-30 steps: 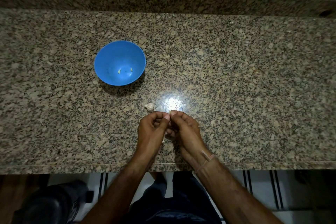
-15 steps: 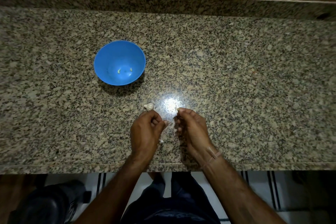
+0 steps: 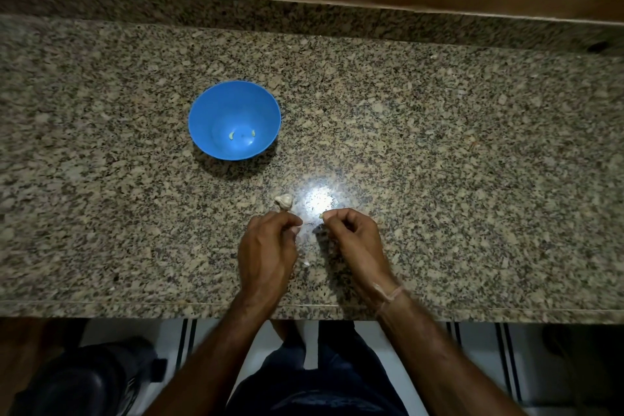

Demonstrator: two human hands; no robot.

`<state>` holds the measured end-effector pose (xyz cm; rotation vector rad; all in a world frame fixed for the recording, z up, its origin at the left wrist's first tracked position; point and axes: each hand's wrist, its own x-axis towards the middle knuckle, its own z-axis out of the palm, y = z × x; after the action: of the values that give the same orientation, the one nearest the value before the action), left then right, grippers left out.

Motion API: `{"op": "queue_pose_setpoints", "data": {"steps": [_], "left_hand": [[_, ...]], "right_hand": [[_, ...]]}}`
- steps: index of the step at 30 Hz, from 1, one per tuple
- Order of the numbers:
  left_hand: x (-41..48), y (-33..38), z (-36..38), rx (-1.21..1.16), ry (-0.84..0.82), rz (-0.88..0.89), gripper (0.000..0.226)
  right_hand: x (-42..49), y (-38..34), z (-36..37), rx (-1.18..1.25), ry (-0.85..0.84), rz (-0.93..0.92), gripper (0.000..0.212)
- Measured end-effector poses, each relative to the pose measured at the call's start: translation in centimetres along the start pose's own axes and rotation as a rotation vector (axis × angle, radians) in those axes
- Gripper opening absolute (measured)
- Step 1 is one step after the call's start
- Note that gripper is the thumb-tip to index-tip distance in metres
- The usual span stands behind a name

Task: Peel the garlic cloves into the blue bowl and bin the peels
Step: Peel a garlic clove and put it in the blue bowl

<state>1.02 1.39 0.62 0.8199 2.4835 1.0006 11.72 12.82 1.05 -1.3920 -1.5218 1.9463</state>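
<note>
So far, two peeled cloves (image 3: pixel 231 135) lie in the bowl (image 3: pixel 202 118). The right hand (image 3: pixel 354 240) pinches a small clove (image 3: pixel 322 214) at its fingertips, over the counter (image 3: pixel 439 162), well apart from the bowl. The left hand (image 3: pixel 268 250) is curled beside it; whether it holds peel I cannot tell. A garlic chunk (image 3: pixel 283 201) waits just beyond, a pale scrap (image 3: pixel 306 263) lies between the hands: more peeling and the binning seem left.
</note>
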Motion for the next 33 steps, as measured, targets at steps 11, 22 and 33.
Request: {"op": "queue_pose_setpoints", "data": {"steps": [11,22,33], "left_hand": [[-0.6,-1.7,-1.0,-0.063,0.023,-0.013,0.011],[-0.5,-3.1,-3.3,-0.327,0.122,-0.206,0.012],[0.4,-7.5,-3.4,-0.154,0.169,-0.129,0.021]], "right_hand": [[-0.1,0.8,1.6,-0.135,-0.015,-0.109,0.008],[-0.3,0.8,5.5,-0.092,-0.179,-0.106,0.011],[0.4,3.2,-0.5,-0.301,0.035,-0.205,0.025]]}}
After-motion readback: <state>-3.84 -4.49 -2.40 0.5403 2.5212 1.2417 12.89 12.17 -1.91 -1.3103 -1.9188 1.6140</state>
